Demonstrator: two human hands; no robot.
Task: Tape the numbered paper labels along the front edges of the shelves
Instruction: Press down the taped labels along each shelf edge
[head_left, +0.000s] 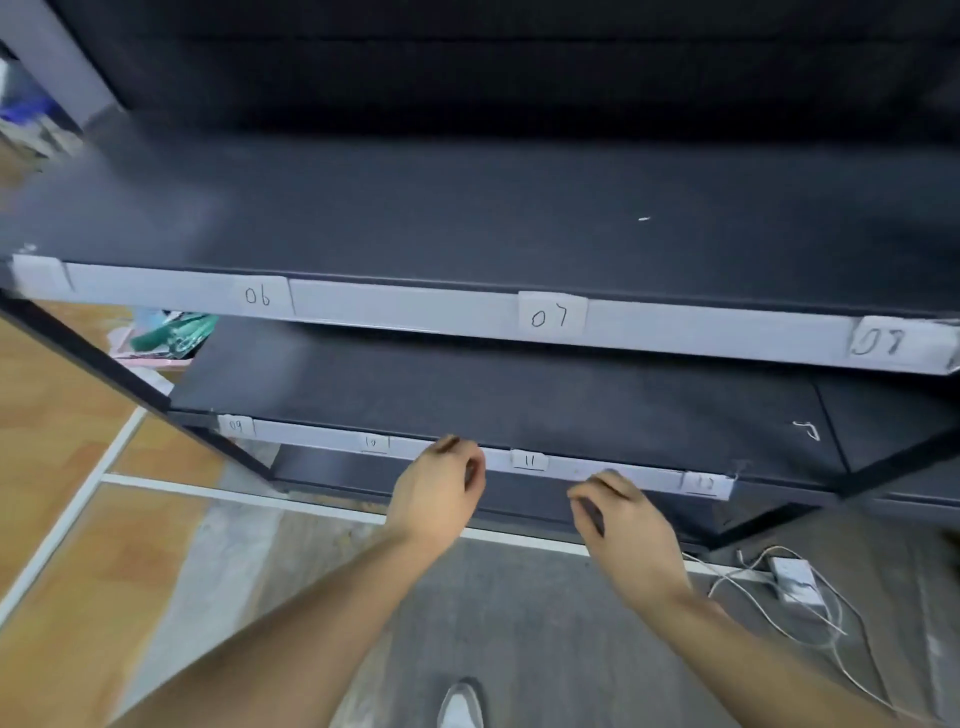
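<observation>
Label 11 (529, 461) sits on the white strip (311, 434) along the lower shelf (519, 400) front edge, between the two hands and touching neither. L hand (441, 488) is just left of it, thumb up at the shelf edge, fingers curled over the strip; blur hides whether it pinches anything. R hand (618, 509) is just right of label 11, knuckles at the strip, fingers curled downward; cannot tell if it holds anything.

Other labels on same strip: 09 (236, 426) at left end, 10 (375, 443) left of L hand, 12 (704, 483) at right end, near R hand.

Upper shelf (467, 223) front edge carries 06 (258, 296), 07 (550, 316) and a third label (883, 343) at right end, no. blurred.

Edges/room: upper shelf edge projects above and ahead of both hands. Black frame post (104, 353) slants down at left, well apart from L hand. Open floor (493, 623) lies below the forearms. White cables (810, 613) and an adapter lie on the floor to the right, below R forearm level. A shoe (460, 706) shows at bottom centre.
</observation>
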